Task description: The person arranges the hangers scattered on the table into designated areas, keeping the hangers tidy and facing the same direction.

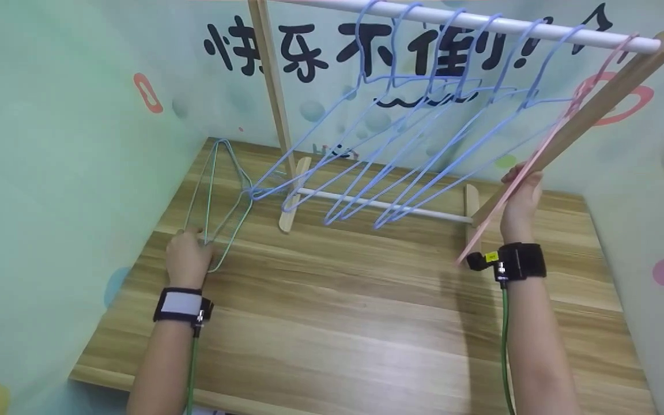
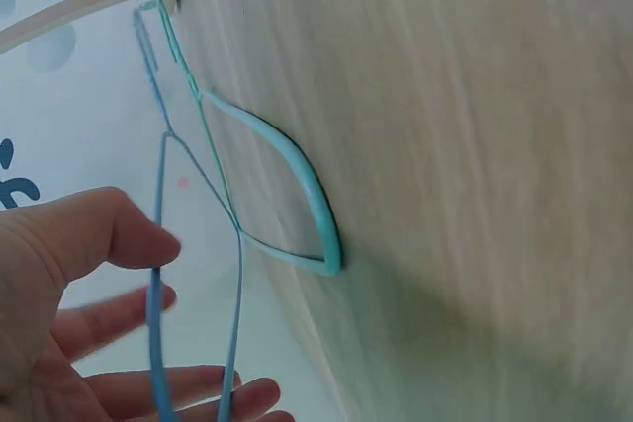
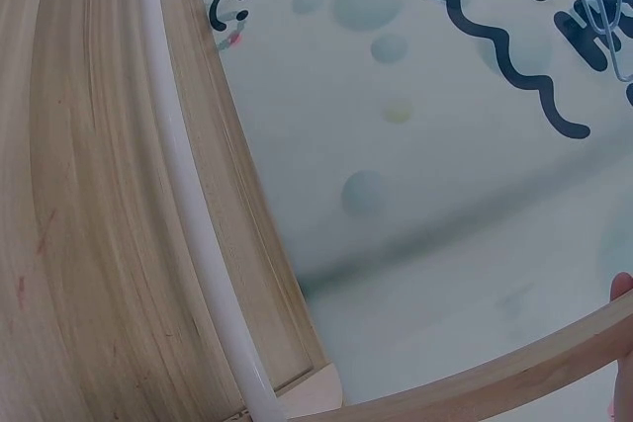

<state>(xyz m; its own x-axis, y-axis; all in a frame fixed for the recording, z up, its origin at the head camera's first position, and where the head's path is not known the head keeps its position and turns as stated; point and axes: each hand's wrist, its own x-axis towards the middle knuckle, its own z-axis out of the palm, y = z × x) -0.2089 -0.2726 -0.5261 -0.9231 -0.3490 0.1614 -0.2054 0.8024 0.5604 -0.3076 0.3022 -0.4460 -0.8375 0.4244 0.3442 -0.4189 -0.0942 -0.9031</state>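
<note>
At the table's left side my left hand [image 1: 188, 259] is at two wire clothes hangers. Its thumb and fingers are curled round the side wire of a blue hanger [image 2: 155, 333], which stands raised in the left wrist view. Beneath it a green hanger [image 2: 315, 195] lies on the tabletop. My right hand [image 1: 521, 202] grips the right wooden post [image 1: 603, 106] of a clothes rack, partly behind a pink hanger [image 1: 534, 155] that hangs along the post. Only a fingertip [image 3: 621, 287] of that hand shows in the right wrist view.
Several blue hangers [image 1: 389, 138] hang from the rack's white top rod [image 1: 453, 18]. A lower white rod [image 1: 384, 206] joins the two wooden feet on the wood-grain table [image 1: 332, 323]. Behind stands a printed backdrop [image 1: 78, 115] with black lettering.
</note>
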